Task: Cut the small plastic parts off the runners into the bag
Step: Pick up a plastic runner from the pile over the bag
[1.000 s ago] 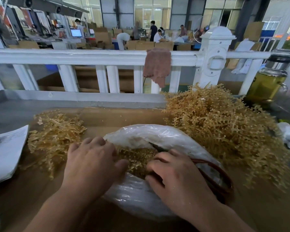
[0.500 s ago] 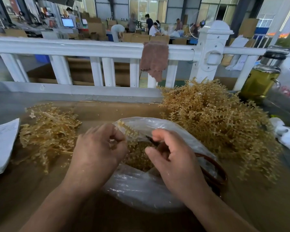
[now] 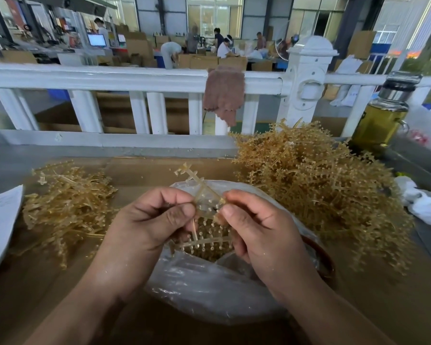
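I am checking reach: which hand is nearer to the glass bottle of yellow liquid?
Right. The right hand is above the bag, left of the bottle; the left hand lies farther left.

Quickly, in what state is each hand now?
Left hand: pinches the runner.
Right hand: pinches the same runner, at its other edge.

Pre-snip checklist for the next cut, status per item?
1. Runner gripped: ok, left hand and right hand both pinch it.
2. Runner over bag: ok.
3. Bag mouth open: ok, loose parts show inside.
4. Cutter in place: cannot tell, no tool plainly visible.
5. Parts left on runner: ok, pegs line its lower branch.
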Available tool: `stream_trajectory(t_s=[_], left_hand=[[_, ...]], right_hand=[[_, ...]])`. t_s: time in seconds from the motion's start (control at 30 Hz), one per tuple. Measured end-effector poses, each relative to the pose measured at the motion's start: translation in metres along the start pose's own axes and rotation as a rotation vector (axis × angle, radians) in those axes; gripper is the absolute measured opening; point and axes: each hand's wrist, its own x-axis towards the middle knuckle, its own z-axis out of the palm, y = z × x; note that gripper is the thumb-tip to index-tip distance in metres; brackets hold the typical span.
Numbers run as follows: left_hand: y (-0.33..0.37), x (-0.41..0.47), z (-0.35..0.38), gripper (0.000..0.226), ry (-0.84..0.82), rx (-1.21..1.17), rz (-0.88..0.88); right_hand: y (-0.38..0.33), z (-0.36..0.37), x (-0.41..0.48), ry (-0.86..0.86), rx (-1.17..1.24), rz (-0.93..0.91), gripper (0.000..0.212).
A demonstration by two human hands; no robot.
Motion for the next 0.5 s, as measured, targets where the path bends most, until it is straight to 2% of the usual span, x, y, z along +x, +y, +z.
stream_trajectory(t_s=[0.13,0.27,0.37,0.5], left_hand=[[0.0015,-0.0003,0.0022,0.028,-0.004,-0.065,-0.032],[0.001,0.0,0.0071,0.025,0.063,-0.183,-0.089],[0.0027,0.0001,0.0095,0.041,0.089,-0.251,-0.129],[0.0028,0.001,0.0099,0.075,0.091,-0.23,-0.117]], right_hand=[[-0.0026,0.002,-0.0006,-0.02,0.055,-0.022,0.013],[-0.0011,0.0006,0.0009,0.019,0.128,0.002,0.014],[-0.0001,-0.0002,0.0016,0.006,0.181,0.039,0.014],[-0.0002,0.0,0.0003,-0.028,0.197,0.071,0.022]])
